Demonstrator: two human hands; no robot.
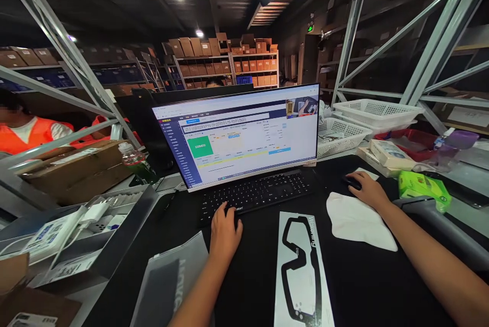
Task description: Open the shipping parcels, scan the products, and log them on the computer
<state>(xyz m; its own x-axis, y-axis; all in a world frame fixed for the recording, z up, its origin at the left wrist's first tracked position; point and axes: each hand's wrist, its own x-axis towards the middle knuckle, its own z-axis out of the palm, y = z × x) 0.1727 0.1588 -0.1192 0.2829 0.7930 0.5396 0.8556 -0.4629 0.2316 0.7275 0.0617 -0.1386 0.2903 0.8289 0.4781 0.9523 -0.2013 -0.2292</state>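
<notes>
My left hand [224, 233] rests at the front left of the black keyboard [263, 192], palm down. Its fingers are apart, with the fingertips at the lower keys, and it holds nothing. Over to the right, my right hand [367, 189] is wrapped over a black computer mouse [352, 182]. Behind the keyboard stands a monitor [244, 138] showing a web page with a green block and a small camera picture. Between my arms lies a flat white box [301, 276] printed with a black glasses-frame outline. A translucent zip bag [160, 276] is partly under my left forearm.
A white cloth [357, 222] lies beside my right forearm, near a green tissue pack [424, 189]. White baskets [378, 113] stand at the back right. On the left are a grey divided tray [114, 238], a bottle [133, 159] and a cardboard box [76, 169]. A person in an orange vest [34, 136] sits beyond.
</notes>
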